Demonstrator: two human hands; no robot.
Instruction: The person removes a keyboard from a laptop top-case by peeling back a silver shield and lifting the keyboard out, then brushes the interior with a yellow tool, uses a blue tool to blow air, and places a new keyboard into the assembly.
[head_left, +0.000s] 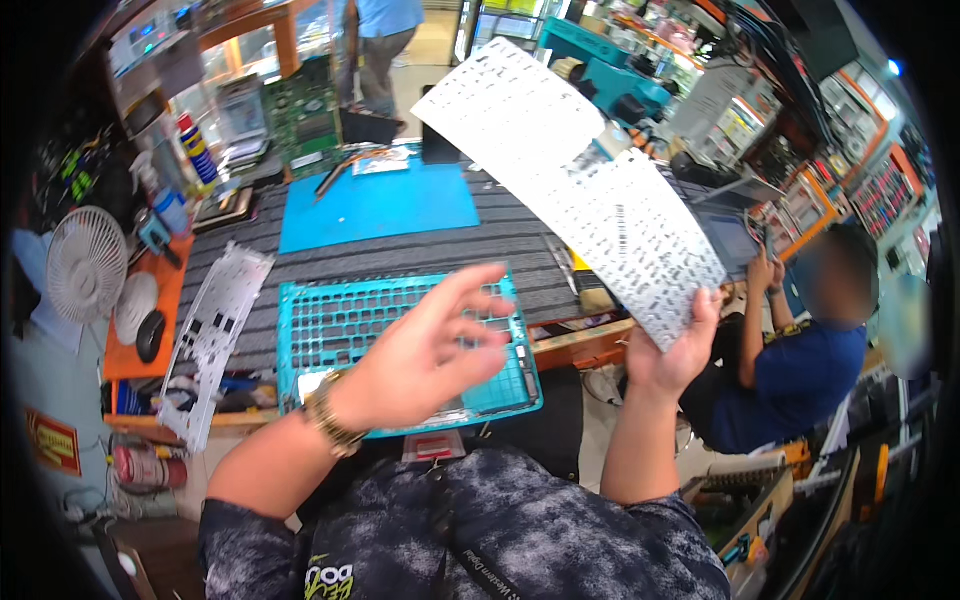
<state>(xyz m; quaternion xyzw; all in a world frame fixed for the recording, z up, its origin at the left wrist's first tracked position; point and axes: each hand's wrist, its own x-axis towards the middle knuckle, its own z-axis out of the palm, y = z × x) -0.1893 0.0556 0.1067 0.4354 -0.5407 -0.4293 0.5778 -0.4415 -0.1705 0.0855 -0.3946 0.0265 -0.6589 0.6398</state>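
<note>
My right hand grips the lower right corner of a thin white sheet, thumb on its face. Rows of small dark marks, laid out like a keyboard, cover the sheet, and it has a notch in its far edge. Over a teal laptop keyboard frame hovers my left hand, its fingers apart and slightly blurred, holding nothing. The frame has rows of key openings and lies at the table's near edge. A perforated silver metal plate rests left of it, overhanging that edge.
A blue mat lies on the striped grey table cover. Left are a white fan, a spray can and a green circuit board. A person in dark blue sits at right; another person stands beyond the table.
</note>
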